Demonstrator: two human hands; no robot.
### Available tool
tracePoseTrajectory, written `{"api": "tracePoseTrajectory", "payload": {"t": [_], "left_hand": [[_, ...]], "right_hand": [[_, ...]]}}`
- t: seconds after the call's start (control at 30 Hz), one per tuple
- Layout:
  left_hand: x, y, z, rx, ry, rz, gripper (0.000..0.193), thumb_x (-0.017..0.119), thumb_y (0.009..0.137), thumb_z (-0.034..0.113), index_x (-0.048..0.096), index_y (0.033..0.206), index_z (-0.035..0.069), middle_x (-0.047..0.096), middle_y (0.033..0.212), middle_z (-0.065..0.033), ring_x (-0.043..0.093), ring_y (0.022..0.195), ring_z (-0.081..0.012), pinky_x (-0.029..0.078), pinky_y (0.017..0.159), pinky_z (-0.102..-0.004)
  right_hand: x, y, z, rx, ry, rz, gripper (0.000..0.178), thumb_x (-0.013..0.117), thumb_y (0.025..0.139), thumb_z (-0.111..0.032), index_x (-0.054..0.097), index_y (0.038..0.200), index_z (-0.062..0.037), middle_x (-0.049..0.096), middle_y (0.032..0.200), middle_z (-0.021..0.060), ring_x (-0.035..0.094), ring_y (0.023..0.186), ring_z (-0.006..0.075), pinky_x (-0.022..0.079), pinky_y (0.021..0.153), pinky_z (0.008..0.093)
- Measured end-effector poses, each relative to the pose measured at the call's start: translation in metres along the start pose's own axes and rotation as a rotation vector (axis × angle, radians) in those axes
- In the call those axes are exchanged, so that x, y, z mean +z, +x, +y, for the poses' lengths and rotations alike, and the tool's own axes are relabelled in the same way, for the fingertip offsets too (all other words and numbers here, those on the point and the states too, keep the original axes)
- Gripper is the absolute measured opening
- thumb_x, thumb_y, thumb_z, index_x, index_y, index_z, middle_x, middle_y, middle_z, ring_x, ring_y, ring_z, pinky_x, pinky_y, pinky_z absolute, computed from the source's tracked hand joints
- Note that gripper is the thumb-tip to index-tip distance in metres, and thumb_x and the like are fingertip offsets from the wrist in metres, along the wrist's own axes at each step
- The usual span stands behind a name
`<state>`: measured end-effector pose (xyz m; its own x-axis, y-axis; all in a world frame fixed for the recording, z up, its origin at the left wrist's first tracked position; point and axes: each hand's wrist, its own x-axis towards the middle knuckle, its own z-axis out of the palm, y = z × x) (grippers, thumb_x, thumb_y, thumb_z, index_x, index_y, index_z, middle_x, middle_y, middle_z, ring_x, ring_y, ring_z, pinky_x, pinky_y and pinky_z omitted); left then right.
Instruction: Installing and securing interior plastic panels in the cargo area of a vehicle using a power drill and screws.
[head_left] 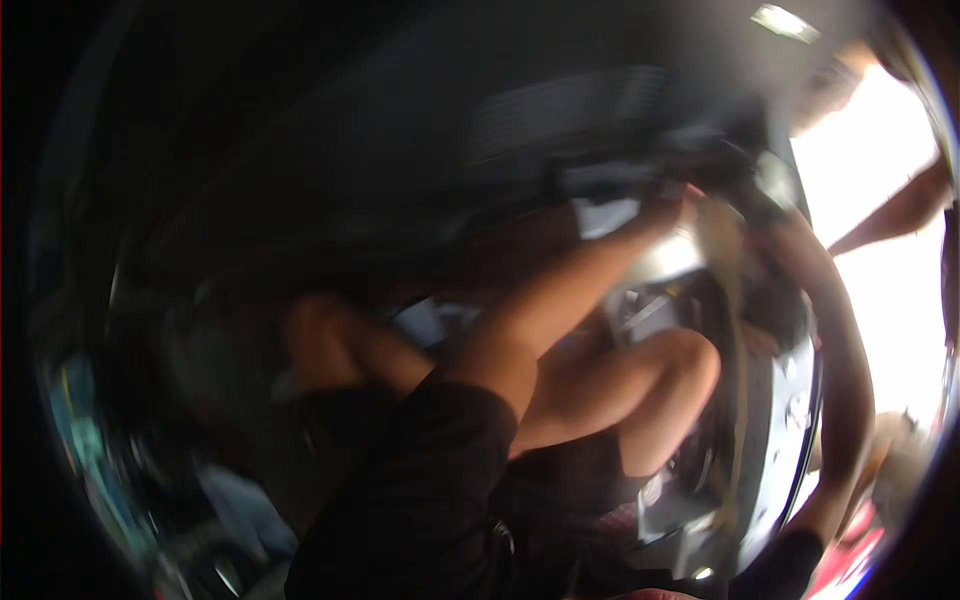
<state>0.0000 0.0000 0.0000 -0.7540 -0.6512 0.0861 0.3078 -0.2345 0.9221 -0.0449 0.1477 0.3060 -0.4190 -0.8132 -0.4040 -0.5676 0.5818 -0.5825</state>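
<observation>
The picture is smeared by motion and dark in its upper part. My left arm reaches up and to the right across my bent legs, and my left hand (pixel 672 210) is close to the dark fittings (pixel 600 180) below a large dark panel (pixel 400 120). My right arm rises along the right side, and my right hand (pixel 778 222) is near the upper end of a tan strip (pixel 733 290). The fingers of both hands are blurred or in shadow, so I cannot make out whether they hold anything.
My bare knees (pixel 690 360) are bent below my arms, in what looks like a vehicle's interior. A pale sill-like edge (pixel 790 420) runs down the right beside a bright opening. Another person's arm (pixel 890 220) shows there. A red object (pixel 850 560) lies low at the right.
</observation>
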Motion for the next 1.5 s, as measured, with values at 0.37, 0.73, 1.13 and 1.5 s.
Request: {"api": "tracePoseTrajectory", "payload": {"t": [0.37, 0.73, 1.13, 1.5], "left_hand": [[-0.108, -0.496, 0.383, 0.16, 1.112, 0.878, 0.015, 0.07, 0.085, 0.021, 0.063, 0.081, 0.008, 0.063, 0.065, -0.0112, 0.065, 0.06, -0.0268, 0.049, 0.054, -0.0367], [-0.271, -0.97, 0.286, -0.892, 0.532, 1.818, 0.03, 0.065, 0.087, 0.026, 0.063, 0.083, -0.003, 0.066, 0.08, -0.018, 0.062, 0.069, -0.0263, 0.05, 0.059, -0.0416], [-0.266, -0.802, 0.322, -0.352, 1.515, 1.607, 0.025, 0.059, 0.085, 0.011, 0.063, 0.101, -0.008, 0.067, 0.093, -0.0221, 0.065, 0.084, -0.0359, 0.052, 0.079, -0.0425], [-0.047, -0.384, 0.324, -0.124, 0.723, 0.549, 0.016, 0.064, 0.09, 0.012, 0.066, 0.102, 0.001, 0.066, 0.091, -0.0043, 0.061, 0.08, -0.0113, 0.048, 0.07, -0.0228]], "right_hand": [[0.107, -0.161, -0.115, -0.229, 0.216, -0.48, 0.051, 0.056, 0.07, 0.006, 0.049, 0.12, 0.0018, 0.058, 0.09, 0.0098, 0.054, 0.055, 0.0121, 0.044, 0.044, 0.0242], [0.28, -0.167, -0.181, -0.56, -0.627, -0.348, 0.072, 0.077, 0.065, -0.021, 0.053, 0.131, -0.0054, 0.063, 0.117, 0.0236, 0.062, 0.105, 0.0369, 0.052, 0.087, 0.0426], [0.326, -0.167, -0.09, -0.796, -0.689, -0.157, 0.04, 0.06, 0.081, -0.017, 0.051, 0.115, 0.0012, 0.063, 0.089, 0.0162, 0.067, 0.084, 0.0293, 0.054, 0.069, 0.042], [0.123, 0.025, -0.003, -0.001, 0.422, 0.845, 0.041, 0.059, 0.083, -0.019, 0.058, 0.117, 0.0042, 0.061, 0.117, 0.0252, 0.06, 0.108, 0.0359, 0.046, 0.095, 0.0415]]}}
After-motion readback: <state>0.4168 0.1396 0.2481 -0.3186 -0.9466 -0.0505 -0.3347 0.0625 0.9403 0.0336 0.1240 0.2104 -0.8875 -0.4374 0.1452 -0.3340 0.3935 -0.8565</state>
